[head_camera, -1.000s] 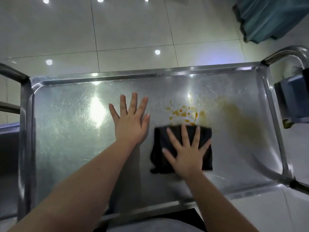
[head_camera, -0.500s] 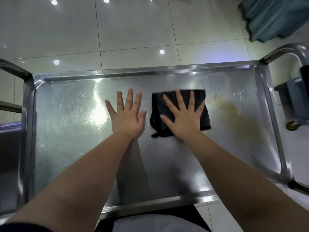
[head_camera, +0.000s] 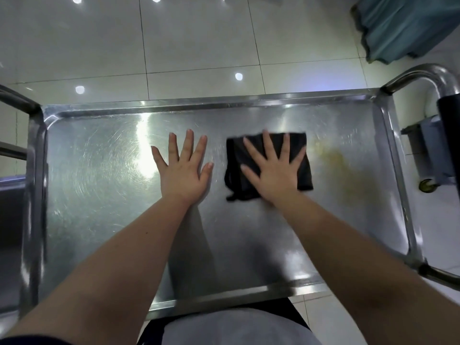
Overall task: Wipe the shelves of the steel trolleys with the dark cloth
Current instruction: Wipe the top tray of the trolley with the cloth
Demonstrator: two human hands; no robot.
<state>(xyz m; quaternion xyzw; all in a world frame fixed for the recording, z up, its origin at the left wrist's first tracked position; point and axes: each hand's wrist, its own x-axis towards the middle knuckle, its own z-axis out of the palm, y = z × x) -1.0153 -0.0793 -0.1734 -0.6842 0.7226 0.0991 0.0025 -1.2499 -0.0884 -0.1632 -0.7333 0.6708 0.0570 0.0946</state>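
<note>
The fingers (head_camera: 267, 146) of your right hand (head_camera: 273, 174) are straight and spread wide. All five lie flat on the dark cloth (head_camera: 234, 168), and none pinches it or curls round it. The palm rests on the cloth's near half. The cloth is folded to a rough rectangle and lies on the trolley's top shelf (head_camera: 99, 185), right of the middle and in the far half. A loose dark edge trails from its near left corner, and its outline is slightly blurred.

The fingers of your left hand (head_camera: 185, 173) are likewise straight and fanned apart, palm down on bare steel just left of the cloth. The thumb is close to the cloth's left edge but does not touch it. This hand holds nothing.

Right of the cloth, a faint yellowish smear (head_camera: 348, 170) runs across the shelf toward the right side. The left half of the shelf shows circular scuff marks and a bright glare. A raised rim (head_camera: 224, 102) bounds the shelf. A tubular right handle (head_camera: 428, 75) and a left handle (head_camera: 17, 100) rise at its ends.

Beyond the trolley, glossy pale floor tiles (head_camera: 199, 46) reflect ceiling lights. Teal fabric (head_camera: 403, 26) hangs at the far right. A blue-grey object (head_camera: 433, 150) on a castor (head_camera: 427, 186) stands just outside the right handle; what it is cannot be told.
</note>
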